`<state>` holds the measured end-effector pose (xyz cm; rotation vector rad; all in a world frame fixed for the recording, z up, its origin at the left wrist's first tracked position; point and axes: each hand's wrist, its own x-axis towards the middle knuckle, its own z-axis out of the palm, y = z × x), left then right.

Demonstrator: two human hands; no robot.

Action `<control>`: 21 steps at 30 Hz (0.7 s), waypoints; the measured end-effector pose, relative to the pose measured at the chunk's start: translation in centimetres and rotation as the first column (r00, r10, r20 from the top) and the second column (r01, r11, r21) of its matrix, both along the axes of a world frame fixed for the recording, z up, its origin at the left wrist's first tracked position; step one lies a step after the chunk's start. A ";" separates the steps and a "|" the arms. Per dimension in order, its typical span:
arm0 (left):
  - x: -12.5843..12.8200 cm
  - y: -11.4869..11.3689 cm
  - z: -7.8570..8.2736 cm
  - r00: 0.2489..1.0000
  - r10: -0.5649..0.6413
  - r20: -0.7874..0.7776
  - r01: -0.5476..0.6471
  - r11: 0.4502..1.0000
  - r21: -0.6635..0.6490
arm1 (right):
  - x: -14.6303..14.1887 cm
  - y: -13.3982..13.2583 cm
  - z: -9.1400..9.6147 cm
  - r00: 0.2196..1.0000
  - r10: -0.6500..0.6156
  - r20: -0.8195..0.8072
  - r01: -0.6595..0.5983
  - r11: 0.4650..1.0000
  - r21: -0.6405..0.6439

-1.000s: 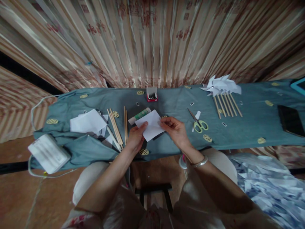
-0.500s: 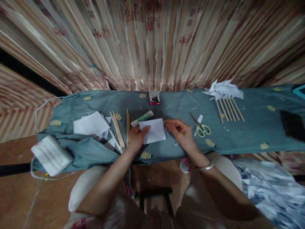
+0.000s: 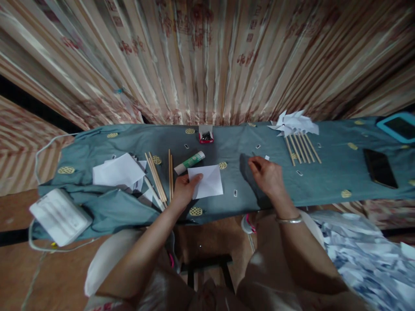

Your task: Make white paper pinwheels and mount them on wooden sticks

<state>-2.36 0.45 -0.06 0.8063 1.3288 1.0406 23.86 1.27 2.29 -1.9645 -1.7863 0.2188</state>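
My left hand pinches a square white paper by its left edge, thumb on top, just above the cloth-covered table. Off to the right, my right hand is over the spot where the scissors lie, its fingers curled together. It hides the scissors except for what looks like a blade tip; whether the fingers grip them is hidden. A green and white glue stick lies beyond the paper. Past it stands an opened small red box of dark little pieces.
Wooden sticks and a white paper stack lie left, near a white box-shaped device with a cord. Paper pinwheels on sticks, a black phone and a blue-framed tablet are on the right.
My right hand has moved right, from beside the paper to over the scissors, covering them. My left hand keeps holding the paper. The view has shifted slightly right.
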 end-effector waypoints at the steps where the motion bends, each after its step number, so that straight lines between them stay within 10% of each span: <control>1: 0.1 0.0 0.0 1.000 0.000 0.002 0.000 1.000 0.005 | 1.0 -0.1 0.2 0.992 -0.041 0.118 0.044 0.999 -0.029; 12: 1.0 0.2 -0.4 0.993 0.002 0.116 -0.005 1.000 0.027 | 5.2 -2.1 0.4 0.859 -0.008 0.511 0.205 0.921 -0.331; 18: 1.5 0.6 0.5 0.994 0.020 0.109 -0.026 0.998 0.051 | 5.8 -2.2 -0.1 0.893 -0.035 0.448 0.185 0.938 -0.294; 21: 1.6 1.0 1.3 0.987 0.051 0.152 -0.066 0.993 0.094 | 6.2 -2.0 -0.3 0.984 -0.101 0.145 0.137 0.956 -0.260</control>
